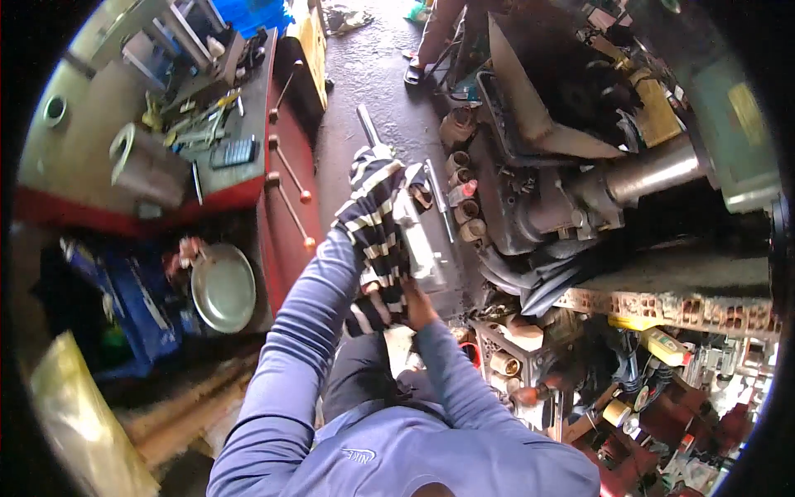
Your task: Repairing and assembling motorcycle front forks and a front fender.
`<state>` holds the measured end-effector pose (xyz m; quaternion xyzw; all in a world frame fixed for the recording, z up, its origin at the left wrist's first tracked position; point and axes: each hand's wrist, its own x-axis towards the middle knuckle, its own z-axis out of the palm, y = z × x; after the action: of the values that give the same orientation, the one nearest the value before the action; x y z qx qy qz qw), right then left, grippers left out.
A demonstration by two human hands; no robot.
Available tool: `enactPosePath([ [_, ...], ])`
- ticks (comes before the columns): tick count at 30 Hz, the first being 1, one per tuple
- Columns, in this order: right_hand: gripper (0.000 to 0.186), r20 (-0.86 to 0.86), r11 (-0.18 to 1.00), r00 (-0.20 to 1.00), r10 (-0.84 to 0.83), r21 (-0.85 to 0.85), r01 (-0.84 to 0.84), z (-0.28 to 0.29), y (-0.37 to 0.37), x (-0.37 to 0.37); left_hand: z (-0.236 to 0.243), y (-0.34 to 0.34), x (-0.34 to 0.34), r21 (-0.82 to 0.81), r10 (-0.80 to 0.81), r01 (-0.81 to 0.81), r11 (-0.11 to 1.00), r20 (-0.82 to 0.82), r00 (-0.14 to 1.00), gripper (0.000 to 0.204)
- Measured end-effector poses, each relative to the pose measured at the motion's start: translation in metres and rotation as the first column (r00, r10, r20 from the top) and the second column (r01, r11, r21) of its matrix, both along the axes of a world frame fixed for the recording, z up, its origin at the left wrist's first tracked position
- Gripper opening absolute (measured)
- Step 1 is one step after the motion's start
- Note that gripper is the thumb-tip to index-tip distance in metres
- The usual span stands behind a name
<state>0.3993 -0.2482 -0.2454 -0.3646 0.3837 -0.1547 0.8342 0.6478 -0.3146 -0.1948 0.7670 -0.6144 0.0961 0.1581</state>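
Observation:
A black-and-white striped cloth (pixel 374 199) hangs bunched in front of me, over a long metal shaft whose bare round end (pixel 367 124) sticks out beyond it. My left forearm (pixel 310 286), in a blue-grey sleeve, reaches into the cloth; the folds hide my left hand and its fingers. At the cloth's near end, my right hand (pixel 419 305) is closed on the striped fabric, its fingers partly behind the folds. Just right of the cloth, a pale metal piece (pixel 421 244) shows, partly covered. Farther right a slim metal rod (pixel 440 201) lies on the floor.
A red-sided bench (pixel 290 186) with lever handles stands left, carrying a phone (pixel 233 153), tools and a hollow metal cylinder (pixel 149 166). Below is a round metal bowl (pixel 224 287). Machinery with a thick shaft (pixel 654 170) fills the right. Another person's foot (pixel 414 74) is ahead.

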Motion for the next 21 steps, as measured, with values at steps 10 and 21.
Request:
enactPosePath([
  [10, 0.022, -0.036, 0.816, 0.822, 0.568, 0.156, -0.557, 0.131, -0.086, 0.078, 0.056, -0.084, 0.079, -0.135, -0.141, 0.099, 0.986, -0.355, 0.924, 0.01],
  [21, 0.048, -0.385, 0.786, 0.808, 0.446, -0.264, -0.56, 0.09, -0.164, -0.039, 0.04, -0.107, 0.139, -0.226, -0.127, 0.026, 0.974, -0.448, 0.885, 0.02],
])
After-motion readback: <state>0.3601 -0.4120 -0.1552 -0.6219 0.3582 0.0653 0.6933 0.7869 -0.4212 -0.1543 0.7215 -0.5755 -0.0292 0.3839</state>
